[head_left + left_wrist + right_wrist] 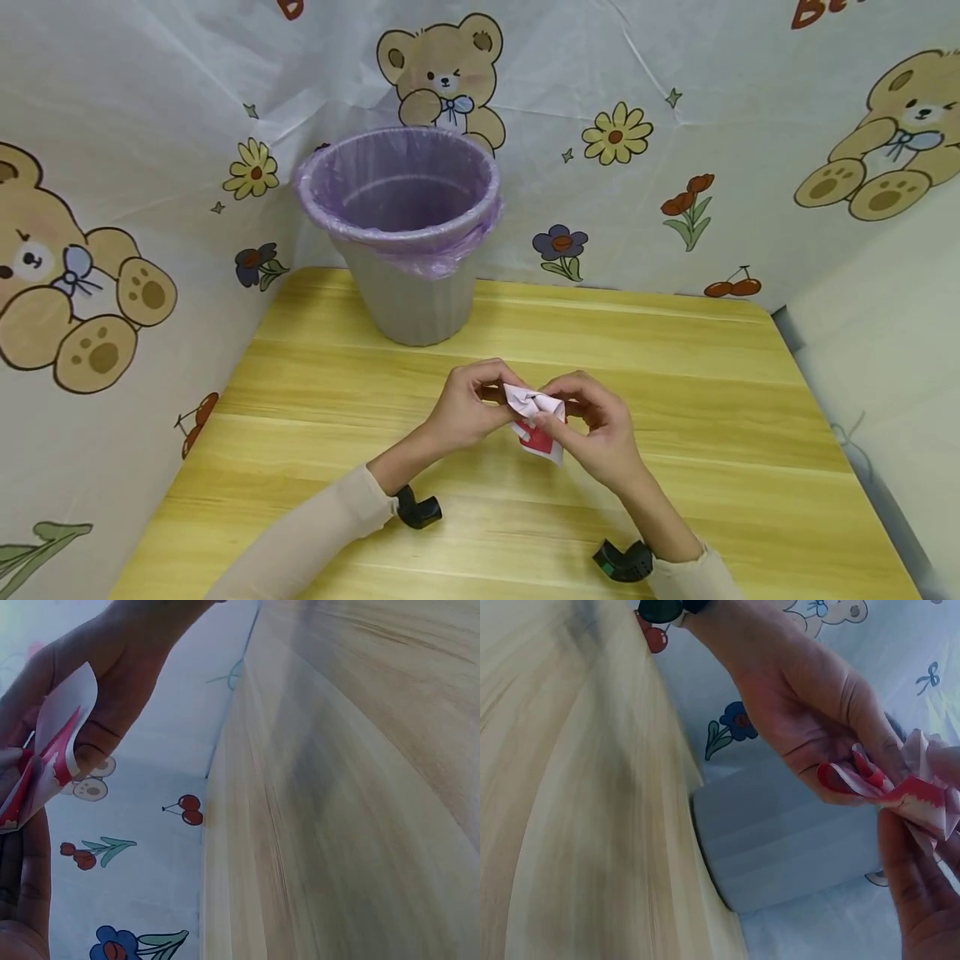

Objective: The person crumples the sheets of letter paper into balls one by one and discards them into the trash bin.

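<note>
A piece of crumpled, partly folded paper (542, 440), white with red print, is held between both hands above the table. My left hand (467, 408) pinches its left edge between thumb and fingers. From the other side, my right hand (600, 429) grips it, the thumb lying across the front. The left wrist view shows the paper (64, 739) bent, with a white flap standing up. In the right wrist view the paper (922, 802) is creased and gathered between the fingers of both hands. Some fingertips are hidden behind it.
A grey bin (420, 300) with a purple plastic liner (435, 258) stands upright on the wood-patterned table (675, 358), beyond the hands and to the left. A bear-and-flower printed cloth (540, 67) hangs behind. Black devices (420, 510) sit at both wrists.
</note>
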Available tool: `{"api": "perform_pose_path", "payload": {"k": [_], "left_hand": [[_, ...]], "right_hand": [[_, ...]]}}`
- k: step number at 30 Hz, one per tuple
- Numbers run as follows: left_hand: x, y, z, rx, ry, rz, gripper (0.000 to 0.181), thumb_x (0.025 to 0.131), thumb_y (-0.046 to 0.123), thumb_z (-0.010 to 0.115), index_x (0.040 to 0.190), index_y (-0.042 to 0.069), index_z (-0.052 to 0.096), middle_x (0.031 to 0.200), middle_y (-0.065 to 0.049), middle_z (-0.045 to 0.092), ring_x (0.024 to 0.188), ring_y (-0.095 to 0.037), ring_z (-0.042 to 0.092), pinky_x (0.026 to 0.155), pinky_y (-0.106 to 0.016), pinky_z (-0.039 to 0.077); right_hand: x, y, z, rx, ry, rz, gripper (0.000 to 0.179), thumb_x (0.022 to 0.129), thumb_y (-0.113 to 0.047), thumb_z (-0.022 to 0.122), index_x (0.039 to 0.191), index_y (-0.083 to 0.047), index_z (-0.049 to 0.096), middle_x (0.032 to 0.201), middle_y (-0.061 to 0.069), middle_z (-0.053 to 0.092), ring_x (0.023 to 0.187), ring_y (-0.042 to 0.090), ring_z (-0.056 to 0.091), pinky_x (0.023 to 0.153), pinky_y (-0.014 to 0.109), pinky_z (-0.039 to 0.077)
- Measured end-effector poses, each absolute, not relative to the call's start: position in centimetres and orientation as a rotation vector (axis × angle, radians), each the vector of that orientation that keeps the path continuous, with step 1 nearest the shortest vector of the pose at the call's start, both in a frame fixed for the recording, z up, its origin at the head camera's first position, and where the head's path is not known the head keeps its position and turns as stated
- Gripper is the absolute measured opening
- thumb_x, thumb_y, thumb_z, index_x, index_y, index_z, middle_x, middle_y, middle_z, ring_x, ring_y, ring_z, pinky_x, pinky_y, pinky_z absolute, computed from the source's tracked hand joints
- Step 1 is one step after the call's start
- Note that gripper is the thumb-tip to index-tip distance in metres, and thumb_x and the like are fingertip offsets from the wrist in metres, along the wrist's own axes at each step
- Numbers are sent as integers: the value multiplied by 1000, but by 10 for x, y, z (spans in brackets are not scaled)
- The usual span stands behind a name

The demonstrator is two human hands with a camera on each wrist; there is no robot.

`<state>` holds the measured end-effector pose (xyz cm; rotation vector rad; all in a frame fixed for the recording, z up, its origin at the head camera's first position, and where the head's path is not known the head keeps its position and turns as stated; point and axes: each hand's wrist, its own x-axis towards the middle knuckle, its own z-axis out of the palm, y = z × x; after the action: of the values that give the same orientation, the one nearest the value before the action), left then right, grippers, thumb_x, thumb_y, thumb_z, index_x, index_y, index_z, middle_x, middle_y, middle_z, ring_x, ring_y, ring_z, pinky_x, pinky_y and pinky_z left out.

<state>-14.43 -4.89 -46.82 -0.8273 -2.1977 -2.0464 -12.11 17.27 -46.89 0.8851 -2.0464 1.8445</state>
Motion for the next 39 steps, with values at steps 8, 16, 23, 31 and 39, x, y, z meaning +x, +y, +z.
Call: {"api": "perform_pose_path", "payload": {"k": [8, 16, 23, 31, 39], "left_hand": [[-143, -44, -465, -876, -2149, -2105, 19, 92, -2, 81, 110, 3, 75, 102, -20, 75, 87, -4, 66, 80, -26, 66], [-149, -49, -465, -1063, -2080, -2336, 37, 115, 23, 48, 125, -8, 66, 114, -34, 68, 99, -6, 72, 88, -31, 67], [-153, -48, -468, -1038, -2227, -2482, 47, 116, 34, 46, 118, -10, 65, 112, -35, 67, 92, -11, 78, 84, -44, 70], [-152, -48, -467, -972, -2275, -2538, 37, 111, 22, 55, 125, -10, 67, 109, -31, 71, 89, -11, 74, 81, -32, 67], [-150, -48, -464, -879, -2243, -2390, 32, 103, 18, 72, 127, -4, 71, 110, -19, 73, 90, -7, 72, 79, -22, 63]], "right_hand": [[-127, 174, -468, 883, -1902, 1777, 34, 79, 24, 77, 107, 4, 75, 97, 8, 75, 81, 9, 68, 72, 16, 62], [-135, 184, -469, 955, -1794, 1765, 22, 81, 24, 76, 97, 8, 76, 97, 10, 79, 89, 13, 74, 78, 17, 63], [-140, 188, -469, 1081, -1822, 1423, 6, 92, 3, 82, 88, 3, 77, 88, 16, 78, 86, 19, 78, 86, 17, 63], [-139, 191, -467, 1145, -1864, 1167, 3, 93, 0, 82, 91, -1, 80, 90, 14, 78, 80, 27, 78, 88, 17, 63], [-132, 191, -471, 1028, -1911, 1654, 28, 85, 18, 79, 111, 9, 75, 109, 18, 74, 101, 14, 74, 81, 17, 64]]}}
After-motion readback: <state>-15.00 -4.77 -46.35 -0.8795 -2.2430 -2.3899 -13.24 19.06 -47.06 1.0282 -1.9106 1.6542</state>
